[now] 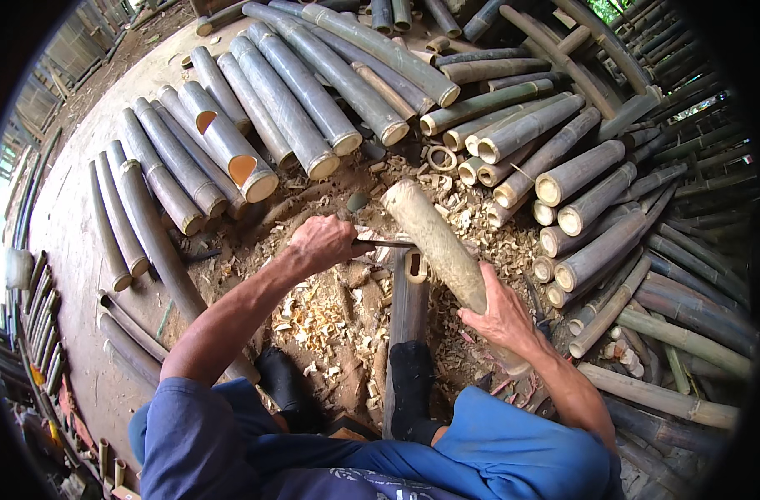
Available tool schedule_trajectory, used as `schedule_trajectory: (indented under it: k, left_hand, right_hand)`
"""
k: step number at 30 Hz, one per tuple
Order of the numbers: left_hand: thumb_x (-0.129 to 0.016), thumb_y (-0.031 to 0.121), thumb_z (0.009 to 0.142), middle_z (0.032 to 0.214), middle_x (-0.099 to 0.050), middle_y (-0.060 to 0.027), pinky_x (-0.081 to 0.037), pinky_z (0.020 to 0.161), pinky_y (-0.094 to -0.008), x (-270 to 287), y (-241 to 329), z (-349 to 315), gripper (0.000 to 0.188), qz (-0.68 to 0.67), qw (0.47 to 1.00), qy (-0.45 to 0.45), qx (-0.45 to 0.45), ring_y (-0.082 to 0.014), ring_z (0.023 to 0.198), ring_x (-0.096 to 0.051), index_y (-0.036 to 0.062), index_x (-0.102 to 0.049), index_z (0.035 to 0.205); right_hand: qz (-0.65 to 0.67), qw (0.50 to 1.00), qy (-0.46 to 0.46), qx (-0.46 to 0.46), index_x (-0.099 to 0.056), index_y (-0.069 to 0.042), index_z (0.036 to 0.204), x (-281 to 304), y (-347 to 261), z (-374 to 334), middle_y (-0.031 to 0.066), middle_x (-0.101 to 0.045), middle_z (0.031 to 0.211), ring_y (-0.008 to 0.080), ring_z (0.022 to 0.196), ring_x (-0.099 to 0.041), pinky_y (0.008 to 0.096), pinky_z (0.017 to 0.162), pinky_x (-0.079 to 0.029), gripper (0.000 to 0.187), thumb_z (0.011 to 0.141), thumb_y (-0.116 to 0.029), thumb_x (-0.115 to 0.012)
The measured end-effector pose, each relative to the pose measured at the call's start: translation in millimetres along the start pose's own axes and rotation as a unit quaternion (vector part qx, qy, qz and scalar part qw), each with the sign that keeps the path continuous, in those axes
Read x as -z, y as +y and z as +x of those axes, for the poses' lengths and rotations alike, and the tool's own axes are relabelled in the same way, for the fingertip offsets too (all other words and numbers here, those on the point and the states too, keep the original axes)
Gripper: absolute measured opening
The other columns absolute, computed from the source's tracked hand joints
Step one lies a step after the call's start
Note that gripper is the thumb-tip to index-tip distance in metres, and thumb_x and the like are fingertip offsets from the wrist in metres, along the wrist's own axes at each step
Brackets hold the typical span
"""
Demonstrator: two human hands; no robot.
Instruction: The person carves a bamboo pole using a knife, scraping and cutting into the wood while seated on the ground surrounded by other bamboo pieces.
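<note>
My left hand (323, 242) grips the handle of a knife (388, 244) whose blade points right, against a pale bamboo section (437, 246). That section lies tilted, its cut end up and away from me, and rests over a dark bamboo piece (407, 307) with a notch cut in it. My right hand (503, 317) holds the bamboo section's lower part, fingers wrapped over it. My feet in black socks (411, 383) sit on either side of the dark piece, among pale wood chips (326, 321).
Rows of cut bamboo tubes (301, 100) lie fanned out ahead and to the left, some with oval holes (242, 169). A heap of thinner bamboo poles (597, 217) fills the right side. Bamboo rings (441, 157) lie among shavings on the ground.
</note>
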State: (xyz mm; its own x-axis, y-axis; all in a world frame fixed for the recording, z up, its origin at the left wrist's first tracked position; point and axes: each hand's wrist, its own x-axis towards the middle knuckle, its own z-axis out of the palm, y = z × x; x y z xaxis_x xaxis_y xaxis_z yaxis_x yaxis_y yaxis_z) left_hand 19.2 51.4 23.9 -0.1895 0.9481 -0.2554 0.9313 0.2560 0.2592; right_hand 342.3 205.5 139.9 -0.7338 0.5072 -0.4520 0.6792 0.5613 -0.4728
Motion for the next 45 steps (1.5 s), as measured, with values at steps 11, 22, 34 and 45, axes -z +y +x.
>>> schedule_trajectory:
  k: [11,22,34,45]
  left_hand:
    - [-0.059,0.077,0.096,0.058,-0.063,-0.0085,-0.049,0.048,-0.0444,2,-3,7,0.073,-0.034,0.999,-0.007,0.002,-0.0253,0.051,-0.061,0.008,-0.078,0.08]
    - [-0.065,0.072,0.096,0.058,-0.063,-0.0062,-0.05,0.048,-0.0414,2,-9,7,0.066,-0.082,0.996,-0.023,-0.004,-0.022,0.05,-0.06,0.0088,-0.081,0.086]
    - [-0.066,0.07,0.097,0.059,-0.064,-0.0065,-0.051,0.049,-0.0414,-8,-23,1,0.064,-0.085,0.996,-0.019,-0.016,-0.0211,0.054,-0.064,0.0099,-0.082,0.085]
    - [-0.065,0.074,0.096,0.057,-0.063,-0.0043,-0.048,0.046,-0.038,-7,-28,7,0.067,-0.116,0.992,-0.03,-0.046,-0.0178,0.049,-0.058,0.01,-0.082,0.083]
  right_hand:
    - [0.011,0.999,0.039,0.007,-0.037,-0.003,0.143,-5,-24,7,0.0267,-0.067,0.114,0.0392,0.094,-0.075,0.0527,0.077,-0.066,0.069,0.089,-0.02,-0.078]
    - [0.162,0.935,0.267,0.167,-0.039,0.004,0.141,36,-57,6,0.0247,-0.067,0.114,0.033,0.09,-0.074,0.0467,0.084,-0.067,0.073,0.085,-0.018,-0.08]
    - [0.124,0.955,0.188,0.196,-0.045,0.006,0.137,82,-81,17,0.0285,-0.07,0.111,0.0377,0.094,-0.076,0.0448,0.086,-0.064,0.073,0.082,-0.023,-0.083]
    - [0.087,0.988,0.092,0.091,-0.052,0.0,0.131,102,-75,27,0.0182,-0.067,0.107,0.0294,0.091,-0.072,0.0407,0.077,-0.062,0.068,0.077,-0.025,-0.084]
